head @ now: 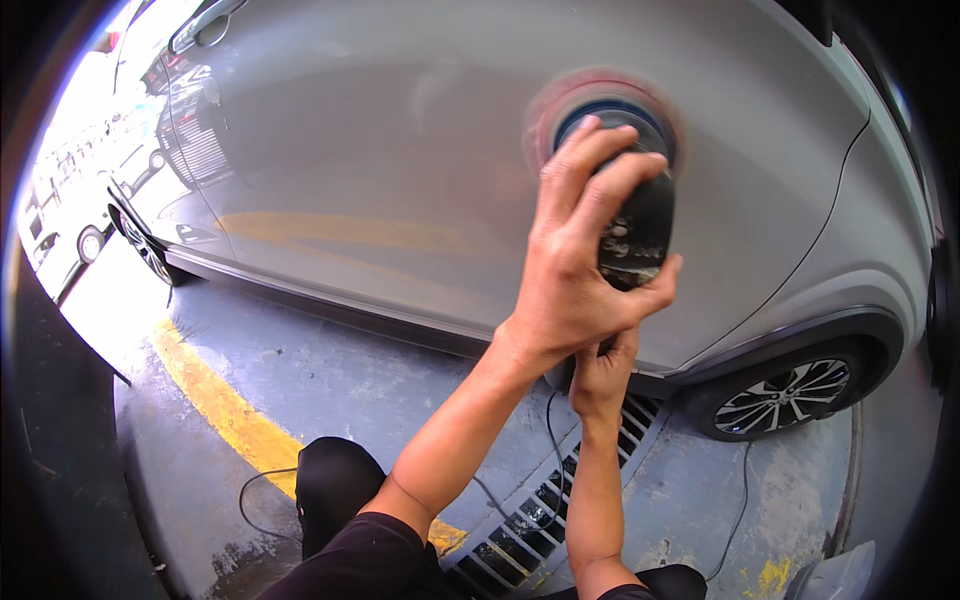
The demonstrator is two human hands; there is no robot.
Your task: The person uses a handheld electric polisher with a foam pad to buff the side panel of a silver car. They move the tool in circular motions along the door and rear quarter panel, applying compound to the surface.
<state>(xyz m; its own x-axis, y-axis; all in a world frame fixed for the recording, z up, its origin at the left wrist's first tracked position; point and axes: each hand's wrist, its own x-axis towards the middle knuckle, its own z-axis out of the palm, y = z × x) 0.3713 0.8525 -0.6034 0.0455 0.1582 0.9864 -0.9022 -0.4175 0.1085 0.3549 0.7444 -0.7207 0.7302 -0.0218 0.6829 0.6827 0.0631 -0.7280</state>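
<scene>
A black electric car polisher point(637, 217) has its round pad point(536, 127) flat against the grey car door point(360, 165); the pad's rim is blurred, reddish and pale. My left hand point(581, 232) grips the polisher's head from above, fingers spread over the housing and thumb along its lower side. Below it, my right hand point(606, 375) is closed round the polisher's lower end, partly hidden behind my left hand and wrist. A thin power cord point(559, 450) hangs near the lower end of the tool.
The rear wheel point(784, 397) stands at the right, the sill point(322, 311) runs below the door. A metal drain grate point(517, 547) crosses the blue-grey floor, with the cord lying over it. My knees are bent close to the car. Another vehicle point(90, 244) is at far left.
</scene>
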